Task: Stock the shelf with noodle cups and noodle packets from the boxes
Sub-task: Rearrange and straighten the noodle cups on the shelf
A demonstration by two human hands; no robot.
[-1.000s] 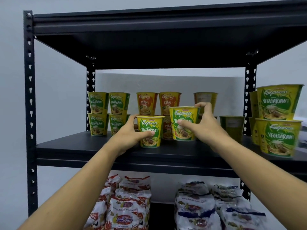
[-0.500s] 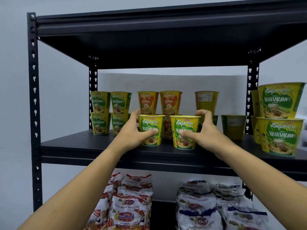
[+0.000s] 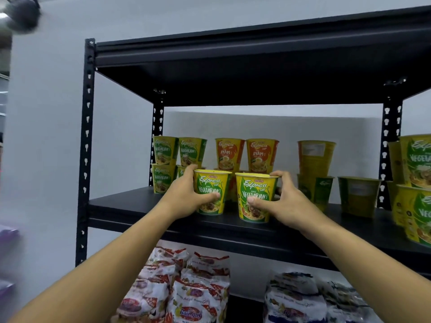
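Two yellow-green Vegetarian noodle cups stand side by side near the front of the black shelf board (image 3: 130, 206). My left hand (image 3: 184, 197) grips the left cup (image 3: 211, 185), thumb across its front. My right hand (image 3: 282, 201) grips the right cup (image 3: 255, 190), fingers over its rim and thumb on its front. Both cups rest on the board. Behind them stand stacked Vegetarian cups (image 3: 164, 150) at the left and orange Ayam cups (image 3: 229, 153) in the middle.
More cups stand turned away at the back right (image 3: 316, 155) and large Vegetarian cups are stacked at the right edge (image 3: 417, 159). Red-white noodle packets (image 3: 186, 287) and blue-white packets (image 3: 293, 297) fill the lower shelf. A black upright post (image 3: 85, 145) frames the left side.
The right cup came down from the air onto the board beside the left cup. Both hands keep their hold. The camera has turned left, so the shelf sits further right in view.
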